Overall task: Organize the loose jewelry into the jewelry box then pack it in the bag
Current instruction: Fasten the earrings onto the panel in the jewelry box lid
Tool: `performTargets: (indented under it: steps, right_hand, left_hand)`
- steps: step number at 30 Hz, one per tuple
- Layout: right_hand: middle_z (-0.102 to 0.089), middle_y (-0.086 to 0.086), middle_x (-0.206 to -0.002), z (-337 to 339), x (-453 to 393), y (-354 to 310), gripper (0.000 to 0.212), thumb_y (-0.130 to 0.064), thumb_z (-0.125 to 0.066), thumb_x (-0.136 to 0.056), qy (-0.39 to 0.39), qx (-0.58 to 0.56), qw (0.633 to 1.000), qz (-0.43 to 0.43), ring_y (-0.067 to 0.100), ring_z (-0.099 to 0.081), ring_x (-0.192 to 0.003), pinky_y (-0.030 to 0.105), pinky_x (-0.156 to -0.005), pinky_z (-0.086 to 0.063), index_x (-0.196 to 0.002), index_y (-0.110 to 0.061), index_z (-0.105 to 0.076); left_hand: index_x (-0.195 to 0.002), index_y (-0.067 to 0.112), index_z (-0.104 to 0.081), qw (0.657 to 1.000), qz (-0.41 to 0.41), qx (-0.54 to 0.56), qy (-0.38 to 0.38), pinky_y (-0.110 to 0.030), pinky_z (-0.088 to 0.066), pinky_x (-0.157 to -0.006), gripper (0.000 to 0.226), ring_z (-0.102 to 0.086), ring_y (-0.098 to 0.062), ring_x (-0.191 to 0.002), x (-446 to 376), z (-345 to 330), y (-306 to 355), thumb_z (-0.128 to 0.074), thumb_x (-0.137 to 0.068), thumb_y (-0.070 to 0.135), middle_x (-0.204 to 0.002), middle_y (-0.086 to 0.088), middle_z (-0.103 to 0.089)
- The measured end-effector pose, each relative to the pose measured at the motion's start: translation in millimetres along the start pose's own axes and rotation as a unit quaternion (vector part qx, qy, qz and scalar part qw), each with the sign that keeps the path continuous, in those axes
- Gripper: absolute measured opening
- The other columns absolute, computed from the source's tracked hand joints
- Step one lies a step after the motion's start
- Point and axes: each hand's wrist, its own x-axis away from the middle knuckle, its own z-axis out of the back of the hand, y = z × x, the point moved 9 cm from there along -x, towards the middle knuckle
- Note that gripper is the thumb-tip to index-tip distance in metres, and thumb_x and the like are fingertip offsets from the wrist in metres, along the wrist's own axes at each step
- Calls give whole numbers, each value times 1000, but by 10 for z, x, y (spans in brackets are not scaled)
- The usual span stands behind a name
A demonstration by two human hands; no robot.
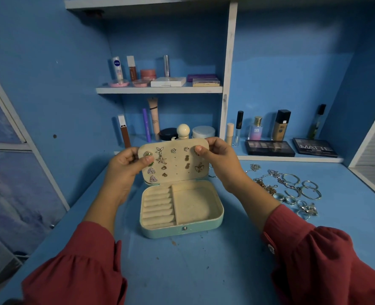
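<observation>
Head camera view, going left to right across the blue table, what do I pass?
Left hand → jewelry box → right hand → loose chains and rings.

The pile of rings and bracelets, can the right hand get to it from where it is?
Probably yes. The pile of rings and bracelets lies in the open just right of the right hand, but that hand must first release the earring panel.

Jewelry box [160, 233] matt teal shell, cream velvety lining; loose jewelry [292, 190] shiny metal.
</observation>
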Motion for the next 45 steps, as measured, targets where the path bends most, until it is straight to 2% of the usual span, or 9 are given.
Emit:
performTargets:
  steps: [6, 11, 15, 26, 30, 36, 45]
  right_hand:
    - [-66, 0, -88, -25, 9, -11, 6, -14, -64, -89, -11, -2, 1000, -13, 10, -60, -79, 15, -63, -49, -87, -18, -61]
    - [-65, 1, -91, -32, 10, -9, 4, -15, -63, -90, -18, 8, 1000, -15, 11, -59, -84, 17, -70, -50, -90, -19, -62]
    - [-65, 6, -95, -17, 2, 8, 4, -16, -64, -90, -10, 8, 1000, -19, 15, -60, -87, 23, -75, -51, -89, -18, -62]
    - [-68, 1, -92, -8, 10, 3, 2, -16, -65, -89, -11, 5, 1000, -21, 11, -62, -83, 18, -70, -52, -89, -17, -63]
    - [-69, -2, -90, -8, 16, -6, 5, -14, -64, -89, -12, -2, 1000, -18, 7, -64, -81, 15, -68, -50, -90, -19, -64]
    - [-71, 0, -92, -9, 14, 4, 6, -13, -66, -88, -14, -14, 1000, -8, 12, -66, -85, 23, -75, -53, -88, -18, -62]
    - [-72, -8, -75, 25, 45, 11, 2, -6, -65, -86, -33, -23, 999, -3, 3, -67, -74, 14, -68, -51, -86, -7, -64]
  left_hand:
    - [-90, 10, -63, 1000, -8, 8, -2, -12, -48, -57, 19, -66, -2, -67, -8, 10, 12, -65, -80, -5, -73, 7, -72]
    - [-90, 12, -66, 1000, -13, -5, 5, -16, -53, -65, 19, -68, -7, -73, -20, 54, -2, -68, -78, -3, -77, 6, -73]
    - [-87, 12, -67, 999, -38, -15, 30, -14, -52, -64, 19, -68, -4, -71, -1, 70, 50, -71, -76, -4, -75, 8, -74]
    - [-92, 9, -66, 1000, -17, 13, 7, -23, -55, -73, 20, -66, -14, -77, -57, 46, -33, -70, -75, 0, -82, 0, -71]
    - [-94, 9, -66, 1000, -14, 23, 0, -22, -55, -72, 24, -67, -13, -77, -60, 30, -28, -71, -70, 6, -82, 0, -71]
    - [-90, 12, -66, 1000, -23, -10, 10, -18, -55, -69, 20, -68, -7, -76, -33, 57, 1, -70, -77, -2, -80, 5, -73]
    - [-86, 9, -66, 1000, 7, -30, 3, -15, -54, -64, 16, -70, -5, -73, 0, 69, -76, -68, -79, -6, -76, 7, -74]
